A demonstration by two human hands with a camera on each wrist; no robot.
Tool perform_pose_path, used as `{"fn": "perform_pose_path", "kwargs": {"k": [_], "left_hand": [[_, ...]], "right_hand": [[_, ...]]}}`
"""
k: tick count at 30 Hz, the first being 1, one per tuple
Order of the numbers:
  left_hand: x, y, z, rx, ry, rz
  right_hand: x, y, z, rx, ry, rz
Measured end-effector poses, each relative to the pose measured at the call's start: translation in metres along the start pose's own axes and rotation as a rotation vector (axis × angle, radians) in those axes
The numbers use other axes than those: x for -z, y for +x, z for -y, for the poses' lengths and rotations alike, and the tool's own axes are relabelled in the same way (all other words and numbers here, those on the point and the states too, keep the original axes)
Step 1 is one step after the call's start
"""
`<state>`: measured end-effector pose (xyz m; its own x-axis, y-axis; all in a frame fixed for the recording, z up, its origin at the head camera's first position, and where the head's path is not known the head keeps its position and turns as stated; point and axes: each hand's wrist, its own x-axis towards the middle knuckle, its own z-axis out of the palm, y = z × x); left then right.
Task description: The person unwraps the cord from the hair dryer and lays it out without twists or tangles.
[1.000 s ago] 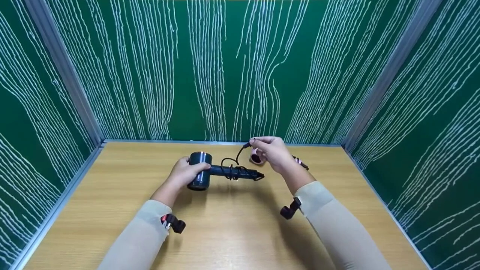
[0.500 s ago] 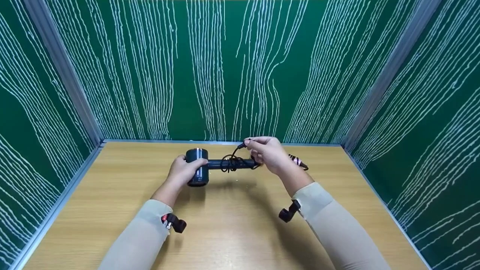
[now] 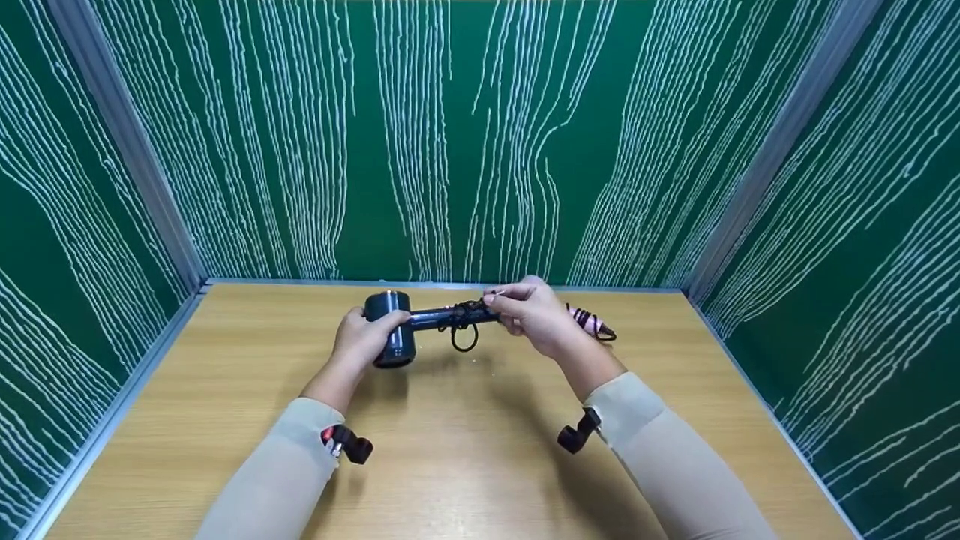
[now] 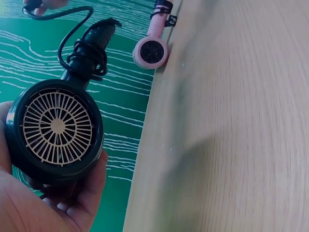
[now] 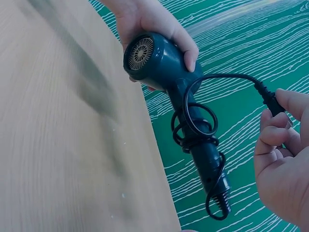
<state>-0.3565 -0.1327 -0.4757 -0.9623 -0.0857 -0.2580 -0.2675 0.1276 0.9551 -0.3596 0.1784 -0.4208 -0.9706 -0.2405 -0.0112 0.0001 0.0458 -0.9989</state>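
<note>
My left hand [image 3: 362, 335] grips a dark teal hair dryer [image 3: 391, 330] round its barrel and holds it above the table. The dryer's handle points right, toward my other hand. A black power cord [image 5: 195, 130] is looped round that handle, and one loop hangs below it in the head view. Between thumb and fingers, my right hand [image 3: 541, 313] pinches the plug [image 5: 273, 103] at the cord's end. In the left wrist view the dryer's round slatted grille [image 4: 58, 126] faces the camera.
A pink hair dryer [image 4: 153, 48] with dark cord round its handle lies on the wooden table [image 3: 450, 450] near the back, partly hidden by my right hand in the head view. Green walls [image 3: 300, 150] with pale wavy lines enclose the back and sides.
The teal dryer has shifted slightly up and left, its handle tilting up toward the right. My right hand has brought the plug down and left, close to the handle, and a cord loop now hangs below.
</note>
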Motion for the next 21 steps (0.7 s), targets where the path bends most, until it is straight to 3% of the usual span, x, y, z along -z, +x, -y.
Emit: {"fn": "perform_pose_path", "kwargs": {"k": [6,14,21], "left_hand": [[0.000,0.000,0.002,-0.020,-0.019,-0.011],[-0.001,0.000,-0.003,0.009,-0.006,-0.018],[-0.003,-0.001,-0.008,0.007,-0.002,-0.003]], "right_hand": [[0.002,0.000,-0.009,-0.018,-0.008,-0.003],[0.006,-0.001,-0.024,-0.069,-0.072,-0.002],[0.006,0.000,-0.037,-0.088,-0.018,0.029]]}}
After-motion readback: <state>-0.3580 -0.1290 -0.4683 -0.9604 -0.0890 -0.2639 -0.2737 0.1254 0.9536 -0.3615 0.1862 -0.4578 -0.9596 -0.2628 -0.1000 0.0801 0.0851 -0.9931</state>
